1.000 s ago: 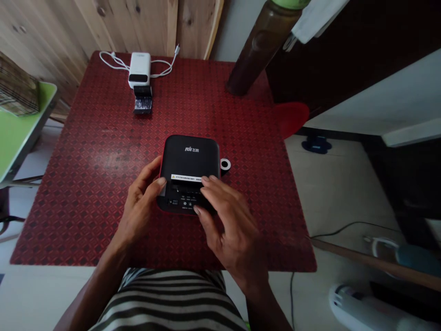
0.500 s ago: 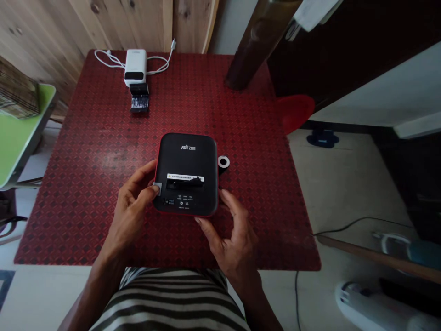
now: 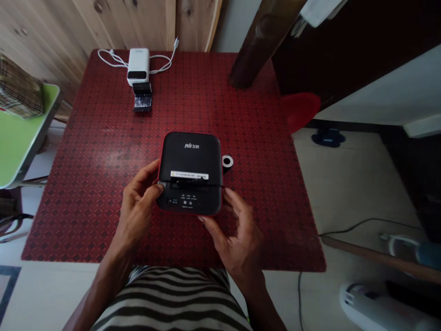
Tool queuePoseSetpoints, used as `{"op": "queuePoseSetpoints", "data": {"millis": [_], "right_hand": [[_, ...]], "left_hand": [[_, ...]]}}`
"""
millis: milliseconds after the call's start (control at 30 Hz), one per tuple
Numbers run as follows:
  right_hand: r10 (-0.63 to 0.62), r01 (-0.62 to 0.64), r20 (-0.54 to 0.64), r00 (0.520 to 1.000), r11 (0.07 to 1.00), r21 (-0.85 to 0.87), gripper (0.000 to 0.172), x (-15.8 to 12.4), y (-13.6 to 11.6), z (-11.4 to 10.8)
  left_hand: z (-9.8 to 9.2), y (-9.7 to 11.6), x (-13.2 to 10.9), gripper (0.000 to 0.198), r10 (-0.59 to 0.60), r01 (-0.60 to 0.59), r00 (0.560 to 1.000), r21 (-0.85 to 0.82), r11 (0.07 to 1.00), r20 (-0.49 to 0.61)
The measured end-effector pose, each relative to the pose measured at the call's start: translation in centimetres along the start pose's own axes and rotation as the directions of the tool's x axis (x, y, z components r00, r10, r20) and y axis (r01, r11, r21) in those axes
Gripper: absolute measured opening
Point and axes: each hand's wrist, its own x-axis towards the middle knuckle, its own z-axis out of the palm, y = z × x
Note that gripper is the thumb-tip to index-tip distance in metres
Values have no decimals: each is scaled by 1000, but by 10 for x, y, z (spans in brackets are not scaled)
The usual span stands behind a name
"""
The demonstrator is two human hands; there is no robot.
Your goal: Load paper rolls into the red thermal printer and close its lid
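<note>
A black receipt printer with red sides (image 3: 193, 158) lies on the red patterned table (image 3: 86, 207) in front of me. It has a paper slot, a white warning label and small buttons. A thin dark line runs across its top at the slot, as if the lid is slightly raised. My left hand (image 3: 139, 202) grips the left side, its thumb on the grey tab there. My right hand (image 3: 237, 234) holds the lower right corner, thumb at the front edge and index finger at the side. A small roll with a white rim (image 3: 228, 161) sits beside the printer, partly hidden.
A white power bank-like device (image 3: 138, 64) with a white cable (image 3: 170, 59) and a black strip (image 3: 142, 99) is at the back left. A brown post (image 3: 253, 50) stands at the back right. A red stool (image 3: 303, 110) and a green table (image 3: 20, 142) flank the table.
My left thumb now covers the grey tab, and a dark line has appeared across the printer's top at the slot. The whole view has shifted slightly.
</note>
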Motion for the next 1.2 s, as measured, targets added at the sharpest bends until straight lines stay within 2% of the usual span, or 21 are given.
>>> {"op": "queuePoseSetpoints", "data": {"millis": [200,333,400,500,567,633,667,733,800,867,967,1067,1200], "right_hand": [[19,-19,8,1000,1000,16,57,2,-1,1],[20,-24,99,995,999,45,60,13,-2,-18],[-17,11,133,991,999,42,52,27,-5,-30],[-168,170,124,978,985,-4,30,59,-11,-37],[-295,305,163,941,952,-36,26,83,-15,-29],[-366,400,287,885,914,-68,24,106,-20,-14],[-364,426,375,853,900,-95,23,116,-22,-5],[-307,466,548,778,867,-175,22,132,-29,12],[-227,501,666,711,828,-253,22,144,-36,24],[-161,517,728,666,804,-295,24,152,-42,31],[-106,513,774,624,803,-304,25,159,-47,36],[-124,528,773,623,795,-298,28,160,-45,36],[-183,538,691,700,771,-341,25,153,-47,28]], "left_hand": [[0,-3,-2,50,14,-14,1000,9,1000,3],[-1,-8,-5,51,20,-19,1000,-21,1000,15],[-3,-11,-5,51,53,-52,998,-18,998,40],[-5,-17,-3,52,166,-168,984,28,985,61],[-5,-21,-2,53,238,-242,969,62,968,60],[-5,-24,-1,53,278,-283,958,89,955,66],[-5,-25,-2,53,289,-296,954,103,950,72],[-6,-26,-2,53,304,-313,949,129,941,83],[-7,-27,-3,53,313,-323,946,148,935,87],[-8,-27,-3,52,314,-324,945,156,933,91],[-9,-28,-3,52,306,-318,947,142,938,100],[-8,-28,-3,51,285,-295,953,108,949,101],[-6,-26,-2,51,275,-284,957,107,953,91]]}}
